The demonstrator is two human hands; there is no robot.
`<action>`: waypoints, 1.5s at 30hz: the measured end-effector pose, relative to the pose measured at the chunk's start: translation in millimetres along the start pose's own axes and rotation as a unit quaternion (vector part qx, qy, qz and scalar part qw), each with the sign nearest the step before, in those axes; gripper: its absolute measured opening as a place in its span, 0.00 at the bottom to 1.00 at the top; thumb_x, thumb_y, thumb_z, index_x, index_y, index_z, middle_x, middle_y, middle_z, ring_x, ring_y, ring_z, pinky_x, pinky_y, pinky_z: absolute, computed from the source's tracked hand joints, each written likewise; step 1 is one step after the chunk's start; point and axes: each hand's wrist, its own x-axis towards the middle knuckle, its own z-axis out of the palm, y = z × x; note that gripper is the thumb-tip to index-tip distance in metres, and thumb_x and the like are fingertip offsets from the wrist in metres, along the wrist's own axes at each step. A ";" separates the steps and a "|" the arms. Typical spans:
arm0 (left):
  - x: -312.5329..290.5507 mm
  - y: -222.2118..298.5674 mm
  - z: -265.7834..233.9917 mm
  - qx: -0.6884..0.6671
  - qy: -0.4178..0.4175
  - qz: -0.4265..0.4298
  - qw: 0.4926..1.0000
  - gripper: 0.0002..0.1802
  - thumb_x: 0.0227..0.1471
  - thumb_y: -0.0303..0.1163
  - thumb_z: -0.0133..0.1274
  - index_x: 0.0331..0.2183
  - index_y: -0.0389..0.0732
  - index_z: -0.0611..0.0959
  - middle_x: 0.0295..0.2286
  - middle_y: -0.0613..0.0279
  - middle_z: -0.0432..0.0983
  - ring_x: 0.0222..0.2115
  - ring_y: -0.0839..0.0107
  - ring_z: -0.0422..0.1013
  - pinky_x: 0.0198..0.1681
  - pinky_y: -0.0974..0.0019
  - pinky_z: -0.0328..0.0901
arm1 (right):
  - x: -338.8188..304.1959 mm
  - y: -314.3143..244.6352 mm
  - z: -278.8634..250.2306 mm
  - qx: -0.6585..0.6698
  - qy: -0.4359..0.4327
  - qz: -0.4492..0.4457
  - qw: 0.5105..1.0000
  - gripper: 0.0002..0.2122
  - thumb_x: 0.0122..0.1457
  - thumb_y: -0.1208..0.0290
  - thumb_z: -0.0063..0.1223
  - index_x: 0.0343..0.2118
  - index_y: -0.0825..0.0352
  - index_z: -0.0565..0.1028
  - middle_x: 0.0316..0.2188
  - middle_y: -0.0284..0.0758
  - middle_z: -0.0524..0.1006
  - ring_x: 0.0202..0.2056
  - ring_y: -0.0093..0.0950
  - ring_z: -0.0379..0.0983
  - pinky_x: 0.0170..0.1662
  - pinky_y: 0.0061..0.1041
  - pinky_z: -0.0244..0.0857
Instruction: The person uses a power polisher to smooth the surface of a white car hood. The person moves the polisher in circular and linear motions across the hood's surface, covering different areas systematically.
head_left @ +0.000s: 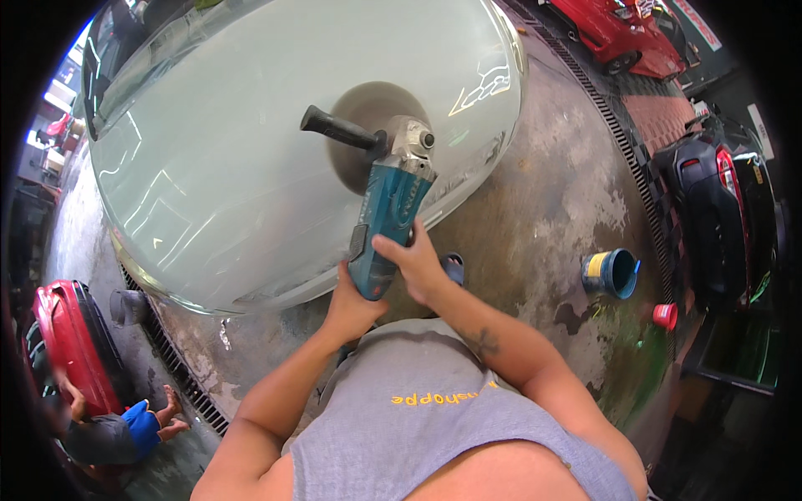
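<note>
A teal power polisher [387, 219] with a silver gear head lies along the pale car hood [242, 150]. Its round pad [344, 154] looks blurred, as if spinning, against the hood's surface. My left hand [355, 309] is closed around the rear end of the tool's body. Higher up, on the right side of the body, my right hand [415, 263] grips it with the thumb across the top. The black side handle [338, 127] sticks out to the left with no hand on it. Fingers under the tool are hidden.
A blue bucket [616, 274] and a small red tub [665, 316] stand on the wet floor at right. Red and dark cars [706, 217] are parked beyond a drain grate. At lower left, another person [109, 430] is beside a red car [79, 346].
</note>
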 end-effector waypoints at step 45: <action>119.4 169.9 130.8 0.212 0.270 -0.040 0.938 0.19 0.54 0.46 0.68 0.41 0.44 0.85 0.31 0.49 0.84 0.35 0.44 0.81 0.38 0.47 0.72 | 152.3 -185.6 -379.3 -0.353 -0.315 0.141 0.870 0.38 0.63 0.38 0.59 0.63 0.70 0.71 0.35 0.32 0.78 0.36 0.21 0.74 0.39 0.25 0.70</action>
